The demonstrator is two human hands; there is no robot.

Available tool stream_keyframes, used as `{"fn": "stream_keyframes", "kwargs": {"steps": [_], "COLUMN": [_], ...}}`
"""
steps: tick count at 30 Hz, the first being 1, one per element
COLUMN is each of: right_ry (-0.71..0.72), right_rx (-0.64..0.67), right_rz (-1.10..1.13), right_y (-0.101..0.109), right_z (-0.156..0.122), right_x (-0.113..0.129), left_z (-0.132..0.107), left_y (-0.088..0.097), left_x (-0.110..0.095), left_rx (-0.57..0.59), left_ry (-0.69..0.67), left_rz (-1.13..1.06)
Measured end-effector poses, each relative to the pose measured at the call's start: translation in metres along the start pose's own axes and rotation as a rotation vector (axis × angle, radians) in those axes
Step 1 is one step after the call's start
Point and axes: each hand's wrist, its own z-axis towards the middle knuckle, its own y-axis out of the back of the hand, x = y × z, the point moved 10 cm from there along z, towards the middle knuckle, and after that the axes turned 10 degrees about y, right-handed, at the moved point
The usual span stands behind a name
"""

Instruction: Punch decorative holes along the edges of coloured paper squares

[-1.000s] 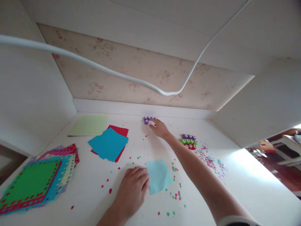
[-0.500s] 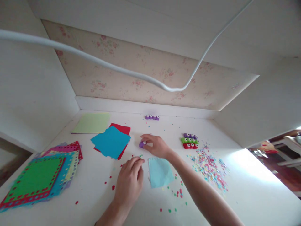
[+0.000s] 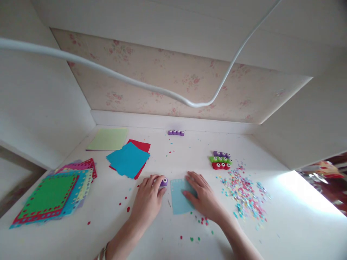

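Observation:
A small purple craft punch [image 3: 164, 181] with a white-and-black round button is in my left hand [image 3: 149, 192], whose thumb and fingers curl round it on the table. Just right of it lies a light blue paper square [image 3: 177, 200], with small holes along its top edge. My right hand [image 3: 200, 193] rests on the right part of that sheet, fingers apart, covering its upper right corner. Small red and green paper bits [image 3: 202, 220] are scattered below the sheet.
At left sits a pile of hole-edged sheets [image 3: 50, 196], with blue sheets [image 3: 128, 160] and pale green sheets [image 3: 108, 139] behind. Purple punches [image 3: 176, 133] stand by the back wall. More punches [image 3: 221, 160] and confetti [image 3: 246, 191] are at right. A white cable [image 3: 151, 88] hangs across.
The purple punch has passed from my right hand to my left and come nearer, to the paper's left side. My right hand has moved down and right onto the light blue sheet.

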Motion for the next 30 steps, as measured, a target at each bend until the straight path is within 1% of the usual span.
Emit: {"fn": "stream_keyframes", "kwargs": {"steps": [2,4,5,7,9,11,13,17,21,24,30], "right_ry": [0.001,-0.043,-0.092,-0.243,-0.406,-0.509,-0.556,-0.583,-0.563,-0.549,-0.536], "right_rx": [-0.027,-0.092,-0.132,-0.211,-0.264,-0.286,-0.266,-0.205,-0.169,-0.179,-0.195], "right_rz": [0.061,0.167,0.242,0.431,0.631,0.785,0.877,0.941,0.883,0.836,0.831], "right_y": [0.002,0.008,0.011,0.014,0.011,0.005,-0.001,-0.011,-0.016,-0.015,-0.016], "right_z": [-0.006,-0.008,-0.008,-0.012,-0.018,-0.022,-0.023,-0.022,-0.022,-0.022,-0.023], "right_x": [-0.002,-0.005,-0.008,-0.019,-0.028,-0.03,-0.027,-0.023,-0.024,-0.027,-0.029], "left_z": [0.0,0.0,0.0,0.0,0.0,0.0,-0.001,-0.004,-0.006,-0.006,-0.007], "left_y": [-0.001,-0.002,-0.002,-0.001,-0.002,-0.003,-0.005,-0.01,-0.011,-0.009,-0.007], "left_x": [0.0,0.002,0.003,0.006,0.007,0.007,0.005,0.002,-0.002,-0.004,-0.006], "left_rx": [0.025,0.048,0.054,0.062,0.072,0.082,0.086,0.091,0.085,0.073,0.066], "left_ry": [0.01,0.02,0.03,0.057,0.074,0.067,0.042,-0.011,-0.054,-0.067,-0.079], "left_rz": [-0.017,-0.047,-0.067,-0.102,-0.113,-0.1,-0.085,-0.074,-0.064,-0.056,-0.053]}}
